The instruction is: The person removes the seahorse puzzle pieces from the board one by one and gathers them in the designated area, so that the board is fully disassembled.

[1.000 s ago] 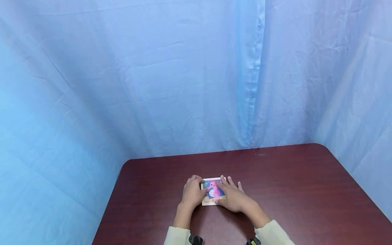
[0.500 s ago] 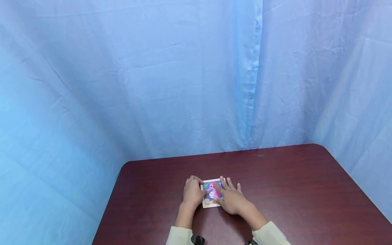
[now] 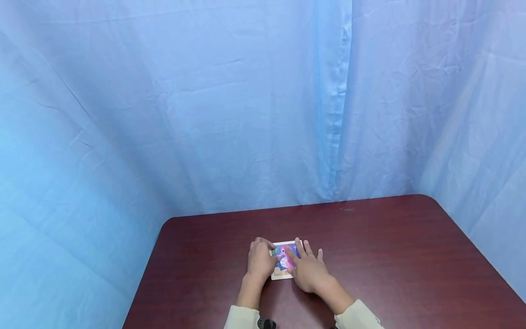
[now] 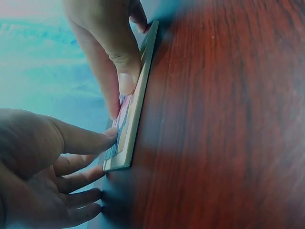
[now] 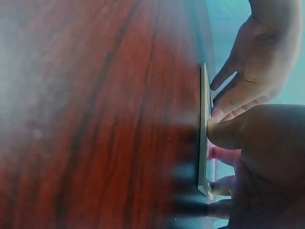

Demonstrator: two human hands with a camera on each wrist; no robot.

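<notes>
We see a square picture board [image 3: 283,263] lying flat on the dark red tabletop [image 3: 390,246], somewhat nearer the left edge than the right and a little in from the far edge. Its pale rim frames a pink creature on blue.

Our left hand [image 3: 261,261] grips the board's left side: the thumb lies on the picture, the forefinger reaches the far left corner, and the other fingers bend down along the edge. Our right hand [image 3: 309,270] is spread wide and has hold of nothing; its forefinger presses on the pink figure, its thumb touches the near border, and the remaining fingers fan out over and past the board's right edge.

We wear cream sleeves [image 3: 356,316], with a black device [image 3: 267,324] at the left wrist. Blue curtains [image 3: 246,114] hang behind the far edge and along both side edges.
</notes>
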